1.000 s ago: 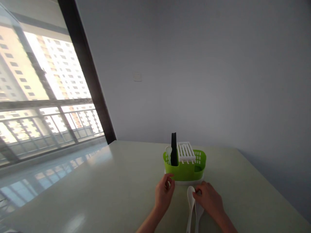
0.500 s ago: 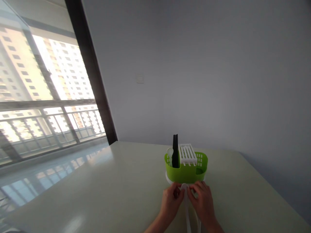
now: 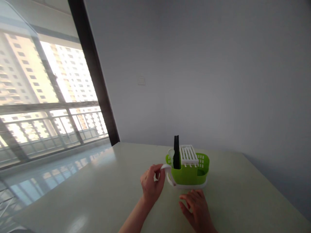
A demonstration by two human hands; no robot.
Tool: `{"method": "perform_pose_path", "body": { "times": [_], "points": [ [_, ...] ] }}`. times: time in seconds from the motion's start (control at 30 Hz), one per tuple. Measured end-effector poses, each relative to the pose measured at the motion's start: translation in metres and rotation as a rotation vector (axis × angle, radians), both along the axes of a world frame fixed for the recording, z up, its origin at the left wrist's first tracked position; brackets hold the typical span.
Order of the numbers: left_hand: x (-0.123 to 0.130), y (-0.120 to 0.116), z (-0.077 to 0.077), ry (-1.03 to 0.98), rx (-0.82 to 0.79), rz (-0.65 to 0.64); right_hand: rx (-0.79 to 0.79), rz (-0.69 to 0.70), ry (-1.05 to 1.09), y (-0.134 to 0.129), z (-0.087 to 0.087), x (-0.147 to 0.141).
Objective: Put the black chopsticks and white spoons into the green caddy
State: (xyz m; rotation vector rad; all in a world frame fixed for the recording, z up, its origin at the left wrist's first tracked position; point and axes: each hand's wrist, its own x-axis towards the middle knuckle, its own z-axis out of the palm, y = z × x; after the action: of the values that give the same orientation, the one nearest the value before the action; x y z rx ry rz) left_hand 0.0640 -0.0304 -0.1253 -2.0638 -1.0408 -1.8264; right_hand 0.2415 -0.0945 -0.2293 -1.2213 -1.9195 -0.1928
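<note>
My left hand (image 3: 153, 181) is raised at the left front of the green basket (image 3: 186, 176). Its thumb and fingers pinch one end of a white curved strip (image 3: 171, 177), which bends over and hangs in front of the basket; its exact kind is unclear. My right hand (image 3: 194, 205) is low over the table in front of the basket, with thumb and fingers apart and nothing held. Standing in the basket's left part are a white spoon (image 3: 171, 153) and long black sticks (image 3: 176, 153). A white slotted rack (image 3: 188, 154) with small hooks sits across its middle.
The basket stands on a white base tray (image 3: 191, 186) on a pale glossy table (image 3: 116, 191). Behind it rises a grey wall (image 3: 194, 81) with a switch plate (image 3: 141, 80). To the left are large windows (image 3: 48, 84) and a balcony railing.
Both hands were together on the white strip in front of the basket. My right hand has let go and moved lower; my left has lifted the strip up and to the left.
</note>
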Motion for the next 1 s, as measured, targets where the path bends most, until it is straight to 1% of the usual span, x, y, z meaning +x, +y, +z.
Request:
{"method": "perform_pose_path", "body": {
  "times": [0.07, 0.13, 0.17, 0.23, 0.3, 0.43, 0.53, 0.6, 0.73, 1.0],
  "points": [
    [-0.002, 0.012, 0.024, -0.042, 0.089, 0.063, 0.014, -0.010, 0.002, 0.001, 0.001, 0.001],
    [0.002, 0.027, 0.042, -0.037, 0.110, 0.102, 0.034, -0.013, 0.009, 0.002, 0.000, 0.002],
    [0.005, 0.035, 0.047, -0.020, 0.090, 0.115, 0.044, -0.012, 0.013, 0.003, -0.001, 0.003],
    [0.015, 0.052, 0.050, 0.030, -0.010, 0.137, 0.061, -0.014, 0.014, 0.005, -0.003, 0.004],
    [0.025, 0.066, 0.045, 0.096, -0.150, 0.155, 0.077, -0.012, 0.004, 0.007, -0.006, 0.005],
    [0.038, 0.084, 0.022, 0.276, -0.388, 0.167, 0.122, -0.022, -0.007, 0.011, -0.008, 0.006],
    [0.039, 0.091, 0.008, 0.365, -0.493, 0.175, 0.149, -0.032, -0.003, 0.011, -0.006, 0.004],
    [0.039, 0.093, 0.001, 0.394, -0.535, 0.179, 0.154, -0.031, -0.003, 0.011, -0.005, 0.002],
    [0.038, 0.097, -0.005, 0.426, -0.592, 0.159, 0.159, -0.037, 0.002, 0.010, -0.005, 0.001],
    [0.037, 0.100, -0.007, 0.460, -0.667, 0.139, 0.157, -0.051, 0.001, 0.010, -0.009, 0.002]
  ]
}}
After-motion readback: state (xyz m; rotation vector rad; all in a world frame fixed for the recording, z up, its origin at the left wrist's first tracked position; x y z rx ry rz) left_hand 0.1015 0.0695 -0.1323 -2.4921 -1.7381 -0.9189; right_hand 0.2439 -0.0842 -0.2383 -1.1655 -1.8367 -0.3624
